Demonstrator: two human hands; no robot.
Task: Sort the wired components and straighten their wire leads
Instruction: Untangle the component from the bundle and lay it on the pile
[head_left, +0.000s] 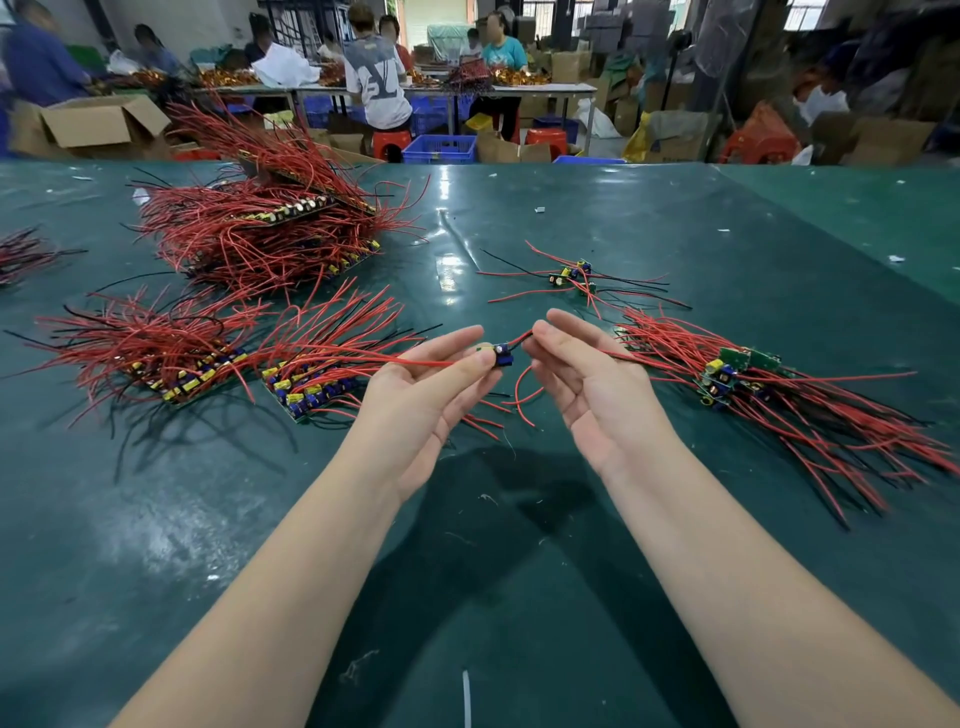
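Both forearms come in from the bottom of the frame, palms up, over the green table (519, 597). Center frame: left hand (421, 384) pinches a small wired component (501, 356) betw thumb and fingertips, held above the table. Right hand (582, 374) pinches that component's red/black leads just right of it, fingers narrow around the wire. One red lead (415, 359) runs left across the left hand; another loops down betw the two hands.

Mid right: sorted bundle (737, 379) of green boards w/ red leads fanning toward the lower right edge. Mid left: two board rows (306, 384), (182, 374) w/ yellow and blue parts, red leads sticking up and left; some black leads mixed in.

Above the hands, slightly right: small loose group (571, 275) of approx three components, leads tangled, red and black.

Upper left: big pile (260, 228) of boards and red wire, stacked high. Far left edge: another wire bunch (21, 254), partly cut off.

Top of frame: other people (376, 73) at long tables, cardboard boxes (98, 124), blue crates (439, 148), red stools (392, 143). Blurry, no detail.
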